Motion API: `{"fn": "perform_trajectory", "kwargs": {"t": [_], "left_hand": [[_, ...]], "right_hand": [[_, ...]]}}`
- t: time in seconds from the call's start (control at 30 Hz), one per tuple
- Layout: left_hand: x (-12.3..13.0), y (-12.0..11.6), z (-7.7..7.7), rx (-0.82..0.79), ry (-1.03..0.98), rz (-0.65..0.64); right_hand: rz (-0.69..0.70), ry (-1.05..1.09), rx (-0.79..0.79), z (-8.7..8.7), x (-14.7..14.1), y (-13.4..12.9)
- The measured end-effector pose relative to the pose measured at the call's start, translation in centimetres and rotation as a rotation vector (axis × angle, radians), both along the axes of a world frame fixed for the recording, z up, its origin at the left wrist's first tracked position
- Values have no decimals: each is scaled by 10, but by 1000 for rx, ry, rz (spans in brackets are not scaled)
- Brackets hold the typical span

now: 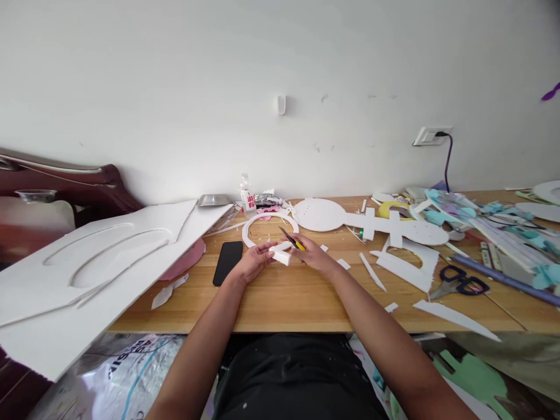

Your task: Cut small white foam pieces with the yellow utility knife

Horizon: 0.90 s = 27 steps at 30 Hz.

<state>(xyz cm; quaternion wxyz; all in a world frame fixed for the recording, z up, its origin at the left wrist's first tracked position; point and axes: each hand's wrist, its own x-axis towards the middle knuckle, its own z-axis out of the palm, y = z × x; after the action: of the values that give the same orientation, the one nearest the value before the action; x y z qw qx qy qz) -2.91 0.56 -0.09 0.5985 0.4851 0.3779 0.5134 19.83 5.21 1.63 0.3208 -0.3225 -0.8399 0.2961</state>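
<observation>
Low over the wooden table, my left hand [254, 261] is closed on a small white foam piece [281, 255]. My right hand [312, 254] grips a yellow and black utility knife [298, 244], its dark blade pointing up and left above the foam. The right fingers are beside the foam; whether they also touch it I cannot tell. Just behind both hands lies a white foam ring [247, 229]. Beyond it to the right is a large white foam oval [319, 214], touching a strip with cross pieces [370, 224].
A black phone [228, 263] lies left of my hands, near a large white foam sheet [109, 256]. On the right are scissors [459, 283], a cut foam scrap [406, 265] and several offcuts. A plastic bottle [248, 198] stands by the wall.
</observation>
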Motion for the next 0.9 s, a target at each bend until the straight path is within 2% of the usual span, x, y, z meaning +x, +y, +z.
{"fn": "perform_trajectory", "kwargs": {"t": [0.1,0.23,0.43,0.63,0.9], "left_hand": [[-5,7,-4,40,93,161],[-3,11,-6,92,263,279],[8,6,-5,173,492,298],[3,6,-7,206,592,214],[-6,0,3,219,785,110]], "right_hand": [[-227,-68,123,-8,4,10],[-324,-119,173,-19,7,19],[-232,-103,250,-15,1,13],[72,-103,208,-13,-9,1],[140,-106,102,-15,-13,-1]]}}
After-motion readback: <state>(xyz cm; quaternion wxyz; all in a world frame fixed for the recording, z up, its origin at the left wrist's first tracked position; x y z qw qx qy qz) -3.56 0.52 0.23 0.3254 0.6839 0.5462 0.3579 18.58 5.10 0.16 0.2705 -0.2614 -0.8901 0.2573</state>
